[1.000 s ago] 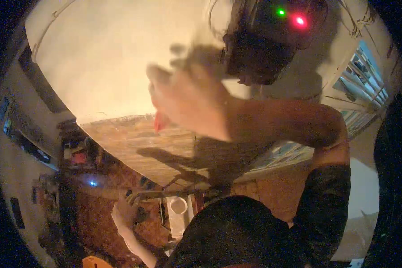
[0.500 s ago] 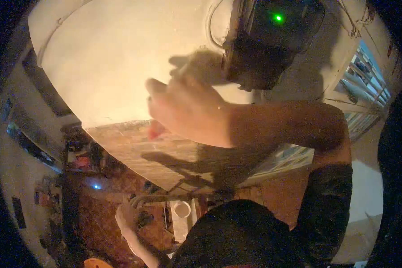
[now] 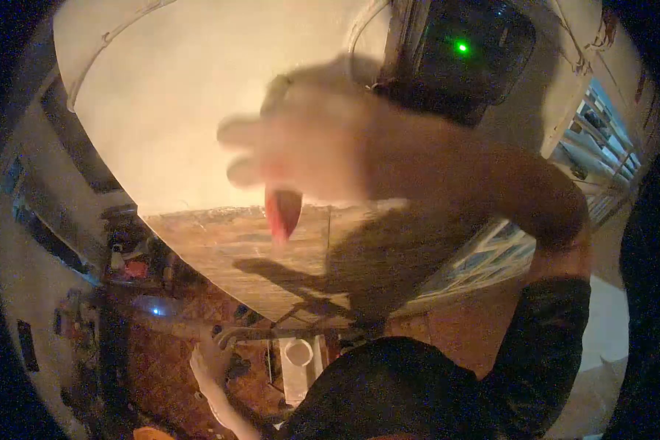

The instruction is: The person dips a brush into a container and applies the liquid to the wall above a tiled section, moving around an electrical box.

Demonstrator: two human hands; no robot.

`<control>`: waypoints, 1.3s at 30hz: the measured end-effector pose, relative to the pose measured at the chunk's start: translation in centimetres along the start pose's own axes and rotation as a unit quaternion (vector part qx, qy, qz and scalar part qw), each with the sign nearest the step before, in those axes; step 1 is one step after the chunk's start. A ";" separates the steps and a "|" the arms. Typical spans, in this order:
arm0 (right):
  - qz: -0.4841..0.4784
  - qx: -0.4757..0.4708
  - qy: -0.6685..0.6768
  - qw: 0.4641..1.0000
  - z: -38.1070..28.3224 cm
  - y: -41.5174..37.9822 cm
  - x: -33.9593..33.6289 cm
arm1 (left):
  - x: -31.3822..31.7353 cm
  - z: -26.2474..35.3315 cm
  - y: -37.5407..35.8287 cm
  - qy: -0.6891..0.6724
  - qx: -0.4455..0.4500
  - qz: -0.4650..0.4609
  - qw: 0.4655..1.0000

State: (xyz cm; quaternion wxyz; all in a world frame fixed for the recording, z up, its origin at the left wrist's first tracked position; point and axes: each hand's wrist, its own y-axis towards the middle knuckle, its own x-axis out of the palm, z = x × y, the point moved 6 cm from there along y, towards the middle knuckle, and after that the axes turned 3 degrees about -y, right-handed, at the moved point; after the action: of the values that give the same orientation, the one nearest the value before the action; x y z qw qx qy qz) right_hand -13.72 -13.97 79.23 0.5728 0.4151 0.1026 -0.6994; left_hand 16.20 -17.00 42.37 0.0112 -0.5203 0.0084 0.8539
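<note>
My right hand (image 3: 312, 143), smeared by motion, is in front of the pale upper part of a wall or panel (image 3: 169, 110). From the underside of its fingers sticks a red tapered object (image 3: 283, 214); its kind cannot be made out. The red end overlaps the wood-patterned lower band (image 3: 213, 238) of the same surface. Far lower and to the left, my left hand (image 3: 211, 359) hangs with its fingers apart and nothing visible in it.
A black box (image 3: 477, 55) with a green light is at upper right, close above my right forearm. A cable (image 3: 99, 44) runs at upper left. Below stands a white stand (image 3: 297, 381) with a round ring on top, on reddish floor (image 3: 161, 352). Blue-lit slats (image 3: 605, 125) show at right.
My right hand has shifted and turned, so more of the red object shows below it. My left hand has barely moved. The view has tilted slightly.
</note>
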 end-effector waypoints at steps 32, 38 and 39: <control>0.020 0.125 -0.281 0.951 3.4 -1.1 -8.2 | -0.8 1.1 -0.6 0.005 -0.017 -0.033 0.999; -0.034 0.110 -0.164 0.980 1.6 -3.1 -2.3 | 4.9 -6.3 -0.2 -0.086 0.029 0.079 0.993; -0.053 0.092 -0.157 0.982 0.9 -3.0 -2.1 | 3.3 -4.4 -0.7 -0.074 0.028 0.060 0.995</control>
State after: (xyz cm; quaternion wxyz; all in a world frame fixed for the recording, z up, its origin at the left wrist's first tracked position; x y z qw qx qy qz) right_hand -16.74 -12.06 80.24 0.5032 0.3451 -0.0316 -0.7917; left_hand 18.66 -16.37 37.42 -0.0251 -0.4540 0.0628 0.8884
